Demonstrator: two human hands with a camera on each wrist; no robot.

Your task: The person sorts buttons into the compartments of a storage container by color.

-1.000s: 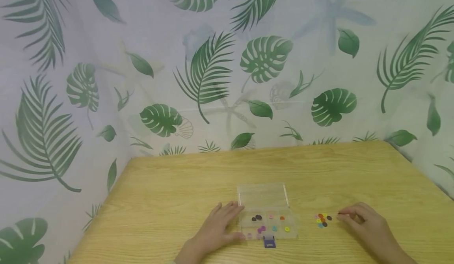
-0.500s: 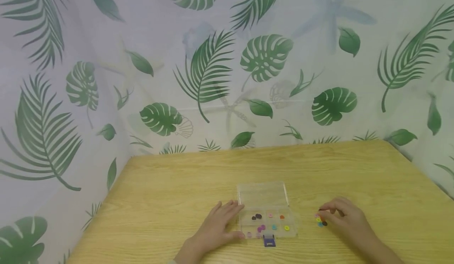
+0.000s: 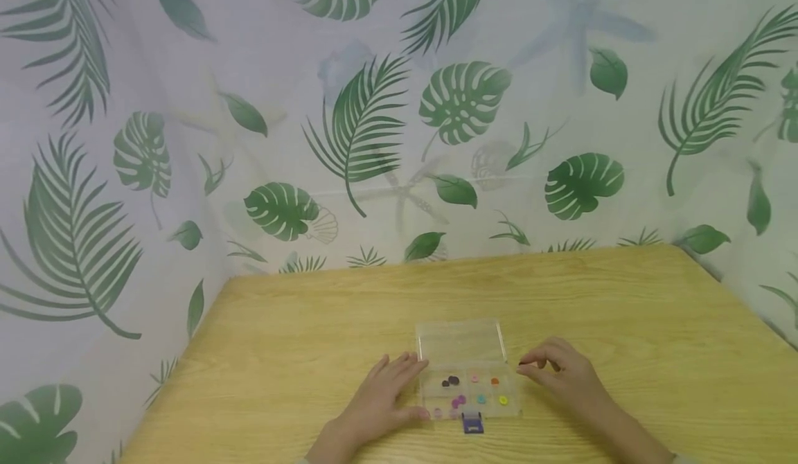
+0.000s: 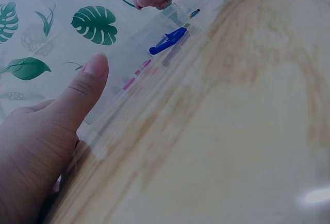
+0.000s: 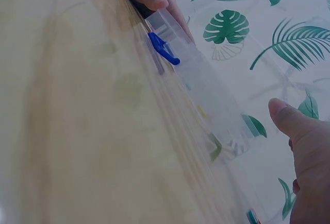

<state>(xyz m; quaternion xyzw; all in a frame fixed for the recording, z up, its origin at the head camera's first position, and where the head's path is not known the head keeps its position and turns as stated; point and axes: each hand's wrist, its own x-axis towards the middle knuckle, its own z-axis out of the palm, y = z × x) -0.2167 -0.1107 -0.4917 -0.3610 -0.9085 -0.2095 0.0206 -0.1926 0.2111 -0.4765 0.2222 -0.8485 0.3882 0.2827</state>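
Note:
A clear plastic compartment box (image 3: pixel 439 389) lies on the table with its lid (image 3: pixel 461 341) folded back. Small round buttons sit in its compartments: black ones (image 3: pixel 453 381), purple ones (image 3: pixel 459 402), a blue one (image 3: pixel 481 399), a yellow one (image 3: pixel 503 400) and an orange one (image 3: pixel 495 381) among them. My left hand (image 3: pixel 380 396) rests at the box's left side, fingers extended, fingertips and thumb at its edge. Just off the right side, my right hand (image 3: pixel 566 375) pinches a small dark button (image 3: pixel 522 363) between thumb and fingertips.
The box's blue latch (image 3: pixel 472 424) hangs down at its front. Past the box's right end, a few coloured buttons (image 5: pixel 252 216) lie on the wooden table (image 3: pixel 312 332); my right hand hides them in the head view. A leaf-patterned cloth (image 3: pixel 399 138) hangs behind the table.
My right hand has moved left, across the loose buttons to the box's right edge, carrying the dark button. My left hand stays at the box's left side.

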